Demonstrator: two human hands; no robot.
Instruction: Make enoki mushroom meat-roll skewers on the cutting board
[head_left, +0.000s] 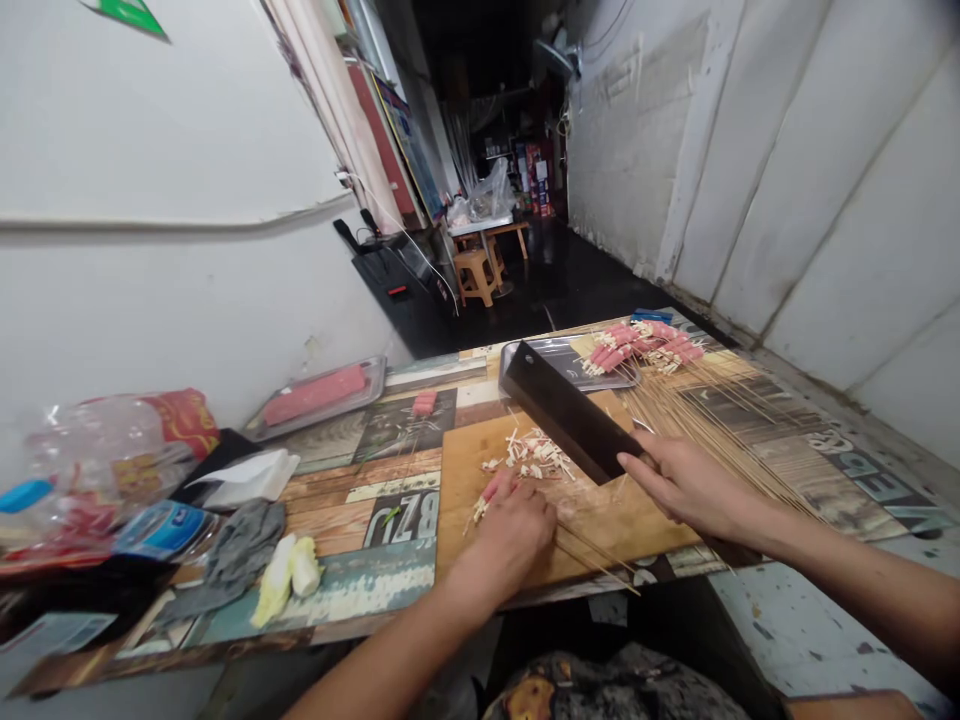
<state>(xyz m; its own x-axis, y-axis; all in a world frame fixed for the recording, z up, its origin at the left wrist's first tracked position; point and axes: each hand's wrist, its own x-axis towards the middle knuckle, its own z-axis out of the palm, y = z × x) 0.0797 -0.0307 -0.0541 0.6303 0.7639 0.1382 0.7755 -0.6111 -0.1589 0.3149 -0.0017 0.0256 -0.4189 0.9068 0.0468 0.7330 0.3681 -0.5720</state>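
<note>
My right hand [686,485] grips the handle of a dark cleaver [564,408], its blade raised flat over the wooden cutting board [465,470]. My left hand [510,535] is closed on a pink meat roll with white mushroom ends [486,495], pressing it on the board; thin bamboo skewers [592,560] run out from under the hand. Loose white mushroom trimmings [534,455] lie between the hands.
A metal tray [525,355] behind the board holds finished pink rolls on skewers [641,345], with many bare skewers [712,420] fanned to the right. A second tray with a pink meat block [315,395], a small meat piece [424,403], plastic bags [105,470], a grey cloth [240,545] and cabbage pieces [289,575] lie left.
</note>
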